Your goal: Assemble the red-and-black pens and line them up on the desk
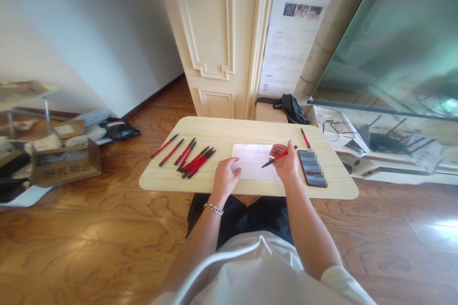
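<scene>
A red and black pen (280, 156) is held in my right hand (287, 164), its dark tip pointing left over the paper. The white sheet of paper (252, 157) lies on the small wooden table (229, 128), with faint marks on its upper part. My left hand (227, 176) rests at the sheet's left edge, fingers curved and apart, with nothing in it. Left of that hand lie several more red and black pens (195, 159), some loosely bunched and some apart. One single pen (305, 138) lies at the table's far right.
A phone (312, 168) lies on the table right of my right hand. Behind the table are a cream panelled door (211, 33) and a black bag (293, 108). A cardboard box (66, 164) and packages sit on the floor at left. A large screen (393, 47) stands at right.
</scene>
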The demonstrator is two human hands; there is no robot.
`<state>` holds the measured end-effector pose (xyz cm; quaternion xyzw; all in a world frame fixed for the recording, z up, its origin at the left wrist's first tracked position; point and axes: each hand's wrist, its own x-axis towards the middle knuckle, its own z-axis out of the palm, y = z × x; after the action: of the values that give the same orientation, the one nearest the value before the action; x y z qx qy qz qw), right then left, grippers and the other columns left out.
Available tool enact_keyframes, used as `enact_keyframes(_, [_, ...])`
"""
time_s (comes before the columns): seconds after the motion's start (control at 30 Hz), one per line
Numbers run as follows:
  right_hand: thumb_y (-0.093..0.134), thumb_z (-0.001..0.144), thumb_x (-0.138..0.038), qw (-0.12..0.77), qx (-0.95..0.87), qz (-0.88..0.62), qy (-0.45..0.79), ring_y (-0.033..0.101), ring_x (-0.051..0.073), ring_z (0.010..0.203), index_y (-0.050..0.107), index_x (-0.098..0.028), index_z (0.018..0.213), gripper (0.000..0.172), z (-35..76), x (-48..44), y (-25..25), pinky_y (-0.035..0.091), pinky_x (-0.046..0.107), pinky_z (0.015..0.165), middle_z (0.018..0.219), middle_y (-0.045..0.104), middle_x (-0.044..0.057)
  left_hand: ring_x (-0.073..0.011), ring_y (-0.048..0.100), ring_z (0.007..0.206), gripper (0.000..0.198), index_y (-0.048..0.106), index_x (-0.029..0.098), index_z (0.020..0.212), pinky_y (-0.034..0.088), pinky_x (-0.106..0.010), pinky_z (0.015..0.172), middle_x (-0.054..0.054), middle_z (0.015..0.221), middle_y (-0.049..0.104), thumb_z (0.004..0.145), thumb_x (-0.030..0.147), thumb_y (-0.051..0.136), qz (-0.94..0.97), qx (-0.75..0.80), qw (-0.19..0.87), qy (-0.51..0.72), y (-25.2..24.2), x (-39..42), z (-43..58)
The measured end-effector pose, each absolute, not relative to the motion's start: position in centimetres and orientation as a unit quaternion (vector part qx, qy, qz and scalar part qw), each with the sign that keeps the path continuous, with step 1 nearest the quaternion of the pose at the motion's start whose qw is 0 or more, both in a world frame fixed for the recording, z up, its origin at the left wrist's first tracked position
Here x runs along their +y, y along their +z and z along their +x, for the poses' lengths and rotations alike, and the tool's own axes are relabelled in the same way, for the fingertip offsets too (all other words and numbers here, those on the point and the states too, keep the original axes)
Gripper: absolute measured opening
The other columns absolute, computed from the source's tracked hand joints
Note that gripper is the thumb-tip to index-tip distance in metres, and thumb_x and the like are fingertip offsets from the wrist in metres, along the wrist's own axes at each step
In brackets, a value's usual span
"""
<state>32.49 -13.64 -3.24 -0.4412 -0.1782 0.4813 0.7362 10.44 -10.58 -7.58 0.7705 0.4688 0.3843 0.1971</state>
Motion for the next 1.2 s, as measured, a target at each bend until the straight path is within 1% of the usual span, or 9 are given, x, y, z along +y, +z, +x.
enact_keyframes(0.07, [0.038,0.084,-0.074,0.713,-0.214,-0.515,0.426,0.044,0.009,0.04,0.062,-0.018,0.068,0.063,31.6,-13.7,-3.8,0.031,0.021,0.036,0.047,0.05,-0.001,-0.0264,0.06,0.102,0.031,0.066,0.02,0.108,0.047,-0.041,0.096,-0.007,0.106,0.07,0.077,0.018,0.066,0.788,0.464,0.173,0.367,-7.6,-10.7,10.6])
enact_keyframes(0.13, [0.037,0.082,-0.077,0.686,-0.236,-0.549,0.416,0.037,0.008,0.034,0.063,-0.017,0.069,0.067,30.7,-14.0,-4.5,0.026,0.021,0.034,0.04,0.043,-0.003,-0.027,0.058,0.103,0.029,0.067,0.02,0.106,0.046,-0.041,0.097,-0.007,0.105,0.07,0.077,0.019,0.067,0.795,0.462,0.159,0.36,-7.7,-10.8,10.9])
enact_keyframes(0.23, [0.044,0.079,-0.076,0.642,-0.261,-0.54,0.477,0.051,0.012,0.043,0.067,-0.017,0.079,0.064,29.6,-14.3,-5.3,0.036,0.023,0.04,0.052,0.058,0.003,-0.0268,0.058,0.102,0.027,0.067,0.02,0.104,0.046,-0.041,0.096,-0.007,0.103,0.07,0.077,0.021,0.068,0.795,0.461,0.153,0.362,-7.8,-10.9,11.1])
enact_keyframes(0.3, [0.056,0.076,-0.07,0.617,-0.301,-0.546,0.48,0.058,0.014,0.052,0.067,-0.017,0.08,0.054,29.0,-14.5,-5.7,0.041,0.024,0.046,0.064,0.066,0.006,-0.0273,0.059,0.101,0.027,0.067,0.021,0.103,0.046,-0.042,0.096,-0.007,0.102,0.07,0.076,0.021,0.069,0.793,0.457,0.159,0.371,-7.9,-11.0,11.2])
enact_keyframes(0.43, [0.074,0.067,-0.05,0.593,-0.394,-0.605,0.356,0.049,0.012,0.048,0.061,-0.019,0.07,0.034,28.3,-14.5,-6.4,0.035,0.024,0.046,0.053,0.058,-0.002,-0.0296,0.06,0.099,0.027,0.068,0.022,0.1,0.046,-0.045,0.094,-0.009,0.1,0.07,0.073,0.022,0.072,0.783,0.449,0.174,0.393,-8.0,-10.9,11.2])
enact_keyframes(0.5, [0.07,0.07,-0.048,0.583,-0.405,-0.617,0.34,0.049,0.012,0.047,0.062,-0.019,0.074,0.03,28.1,-14.5,-6.5,0.035,0.024,0.047,0.052,0.057,-0.002,-0.0303,0.059,0.098,0.027,0.068,0.022,0.099,0.046,-0.046,0.093,-0.009,0.098,0.07,0.073,0.023,0.072,0.78,0.448,0.177,0.4,-8.0,-10.9,11.2])
enact_keyframes(0.6, [0.063,0.076,-0.046,0.558,-0.43,-0.621,0.345,0.054,0.014,0.053,0.066,-0.018,0.076,0.028,27.9,-14.6,-6.5,0.039,0.025,0.05,0.061,0.065,0.002,-0.0304,0.059,0.098,0.027,0.069,0.022,0.099,0.046,-0.046,0.092,-0.009,0.096,0.07,0.073,0.023,0.072,0.78,0.448,0.174,0.399,-8.1,-10.9,11.2])
enact_keyframes(0.8, [0.064,0.074,-0.04,0.511,-0.469,-0.656,0.297,0.06,0.017,0.062,0.071,-0.019,0.077,0.023,27.3,-15.0,-6.5,0.044,0.027,0.059,0.07,0.07,0.003,-0.0301,0.059,0.098,0.027,0.067,0.02,0.102,0.046,-0.045,0.093,-0.01,0.099,0.069,0.075,0.023,0.071,0.795,0.449,0.158,0.377,-8.1,-10.9,11.2])
enact_keyframes(1.2, [0.057,0.078,-0.038,0.508,-0.447,-0.703,0.22,0.06,0.018,0.064,0.065,-0.019,0.071,0.021,27.2,-14.9,-7.0,0.042,0.028,0.061,0.071,0.07,0.003,-0.0311,0.058,0.098,0.027,0.067,0.021,0.101,0.046,-0.046,0.092,-0.01,0.097,0.069,0.074,0.021,0.071,0.796,0.443,0.155,0.381,-8.0,-11.0,11.3])
